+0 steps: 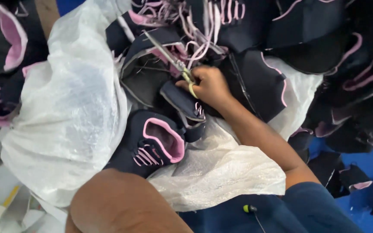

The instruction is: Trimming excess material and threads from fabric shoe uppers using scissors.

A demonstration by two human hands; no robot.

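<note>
The right hand (pixel 210 86) is closed around small metal scissors with yellow handles (pixel 175 60) over a dark blue shoe top with pink trim (pixel 152 142), crinkly white plastic bags (pixel 70 112) crowd around, and the left hand is out of sight.

The plastic sheet (pixel 70 112) is lying in the middle of the view, with a finished shoe upper (pixel 152 144) sitting on its right edge. Behind that upper, the right hand (pixel 210 86) is resting on another upper (pixel 152 73), scissors (pixel 171 58) pointing away to its left. More uppers (pixel 281 30) are piling up behind and right of the sheet.
</note>
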